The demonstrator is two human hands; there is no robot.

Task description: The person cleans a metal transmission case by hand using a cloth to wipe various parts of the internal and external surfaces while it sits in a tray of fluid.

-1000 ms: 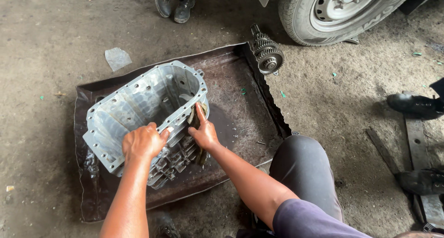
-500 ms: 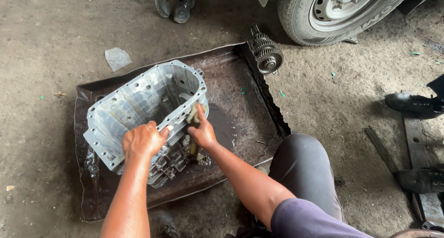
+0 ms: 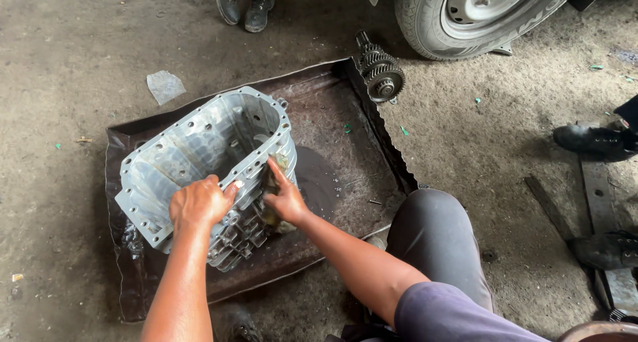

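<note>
Left hand (image 3: 199,202) curled over near rim of grey cast-metal housing (image 3: 206,163), right hand (image 3: 284,196) half-open, fingers pressing a dirty rag (image 3: 271,182) to its ribbed side; housing tilted on dark metal tray (image 3: 332,149), dirt floor (image 3: 80,63), gear shaft (image 3: 379,73) and vehicle wheel (image 3: 478,10) beyond.

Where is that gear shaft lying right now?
In the head view, the gear shaft lies on the ground at the far right corner of the dark metal tray, just before the vehicle tyre.
</note>
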